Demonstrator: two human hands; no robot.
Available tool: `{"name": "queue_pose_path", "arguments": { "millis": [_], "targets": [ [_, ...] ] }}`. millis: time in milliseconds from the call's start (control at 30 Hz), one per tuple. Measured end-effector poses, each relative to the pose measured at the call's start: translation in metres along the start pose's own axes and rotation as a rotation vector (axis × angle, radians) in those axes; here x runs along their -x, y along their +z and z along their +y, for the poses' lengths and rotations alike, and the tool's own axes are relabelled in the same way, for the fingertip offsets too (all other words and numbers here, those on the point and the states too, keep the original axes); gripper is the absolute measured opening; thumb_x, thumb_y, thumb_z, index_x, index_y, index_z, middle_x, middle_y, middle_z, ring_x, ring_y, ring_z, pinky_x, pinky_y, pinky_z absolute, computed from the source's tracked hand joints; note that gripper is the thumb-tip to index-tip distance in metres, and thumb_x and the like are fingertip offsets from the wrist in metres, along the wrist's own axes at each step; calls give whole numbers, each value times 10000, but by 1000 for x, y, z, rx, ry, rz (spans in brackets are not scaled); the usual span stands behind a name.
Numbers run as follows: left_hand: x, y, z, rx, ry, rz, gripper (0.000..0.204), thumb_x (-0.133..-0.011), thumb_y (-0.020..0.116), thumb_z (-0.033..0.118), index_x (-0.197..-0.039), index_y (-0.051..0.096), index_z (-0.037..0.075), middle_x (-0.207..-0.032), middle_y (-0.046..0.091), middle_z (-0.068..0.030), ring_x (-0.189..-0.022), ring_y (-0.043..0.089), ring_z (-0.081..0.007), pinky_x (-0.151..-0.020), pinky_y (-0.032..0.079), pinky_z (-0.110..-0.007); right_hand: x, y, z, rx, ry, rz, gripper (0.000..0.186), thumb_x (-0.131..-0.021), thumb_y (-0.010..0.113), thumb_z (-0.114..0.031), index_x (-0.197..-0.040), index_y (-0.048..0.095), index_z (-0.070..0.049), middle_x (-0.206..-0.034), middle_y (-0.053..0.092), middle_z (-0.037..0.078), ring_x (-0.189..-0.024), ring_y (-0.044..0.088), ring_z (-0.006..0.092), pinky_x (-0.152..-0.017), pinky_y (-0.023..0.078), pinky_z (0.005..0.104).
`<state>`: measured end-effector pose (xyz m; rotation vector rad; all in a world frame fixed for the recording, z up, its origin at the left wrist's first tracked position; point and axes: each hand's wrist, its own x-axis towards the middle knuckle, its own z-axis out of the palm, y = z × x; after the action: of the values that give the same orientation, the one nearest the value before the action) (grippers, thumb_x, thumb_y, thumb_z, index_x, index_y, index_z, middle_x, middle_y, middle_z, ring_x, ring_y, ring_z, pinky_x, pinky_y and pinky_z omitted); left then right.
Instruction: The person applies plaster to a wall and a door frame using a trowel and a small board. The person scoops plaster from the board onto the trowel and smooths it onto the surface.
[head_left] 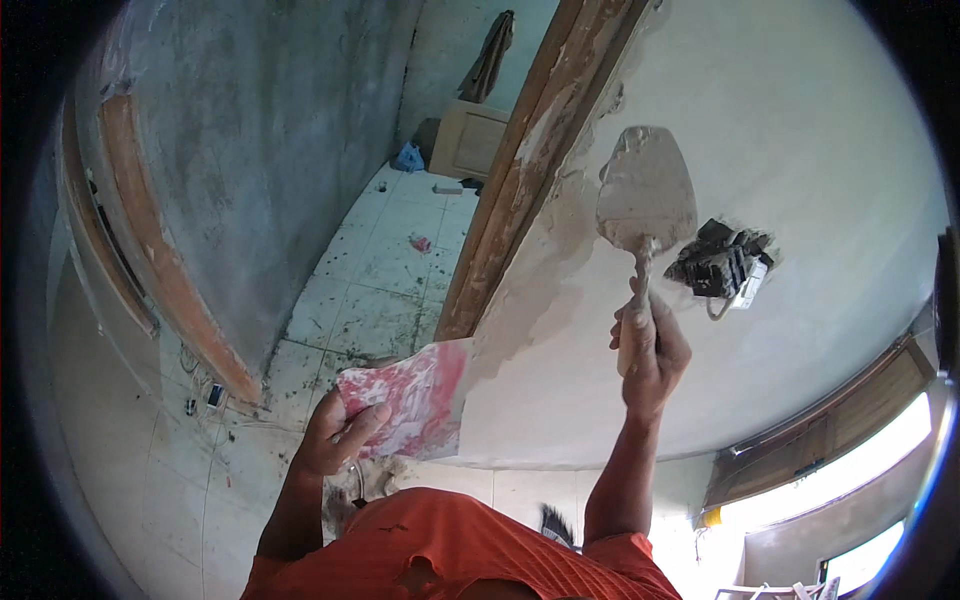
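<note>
My right hand [655, 355] is wrapped round the handle of a plastering trowel [648, 190], raised in front of the pale wall [830, 150]. Grey, wet-looking plaster coats the trowel's broad blade, which points upward; whether it touches the wall I cannot tell. Lower down, my left hand [345, 430] grips a thin, flat red sheet [415, 395] smeared with white, its thumb on top and the other fingers mostly hidden beneath. Between the trowel and the door frame, a darker, damp-looking plaster patch [530, 290] runs down the wall's edge.
Right of the trowel, a dark electrical box [715, 262] protrudes from a wall hole. A worn wooden door frame [520, 170] borders the opening to a tiled floor [380, 290] with debris and a blue plastic bag [408, 158]. A grey wall [290, 130] stands left; a bright window [840, 465] lies lower right.
</note>
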<state>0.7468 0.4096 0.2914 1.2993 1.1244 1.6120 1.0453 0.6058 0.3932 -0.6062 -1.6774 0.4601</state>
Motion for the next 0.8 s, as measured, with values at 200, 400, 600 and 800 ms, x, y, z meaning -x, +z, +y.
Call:
{"name": "queue_pose_path", "arguments": {
  "millis": [200,400,600,800],
  "targets": [
    [3,-9,-29,168,-86,118,525,-940,624,31,-1436,455,-8,-1334,609,-100,-1221,586,-197,-1088,421,-378,-42,-24,-6,74,131,-93,375,-1020,647,-271,-1214,702,46,-781,653,49,-659,573,87,-575,458,236],
    [5,-20,-47,190,-29,126,432,-979,597,-1,-1398,490,-3,-1297,623,-83,-1185,590,-156,-1052,446,-343,-49,-25,-9,123,110,-46,359,-1015,654,-273,-1200,712,29,-793,652,38,-642,552,78,-565,444,235],
    [1,-20,-45,188,-43,135,390,-980,615,12,-1360,527,1,-1257,641,-64,-1154,597,-141,-1032,452,-326,-64,-37,-33,20,119,-118,428,-1035,617,-363,-1198,718,20,-759,594,19,-611,498,71,-537,390,232],
    [0,-18,-47,164,-26,196,405,-980,642,37,-1366,527,-5,-1263,632,-60,-1142,586,-142,-1023,436,-312,-52,-42,-26,206,221,-281,392,-1011,659,-319,-1151,732,40,-785,621,37,-666,542,100,-590,441,253]
  ]
}}
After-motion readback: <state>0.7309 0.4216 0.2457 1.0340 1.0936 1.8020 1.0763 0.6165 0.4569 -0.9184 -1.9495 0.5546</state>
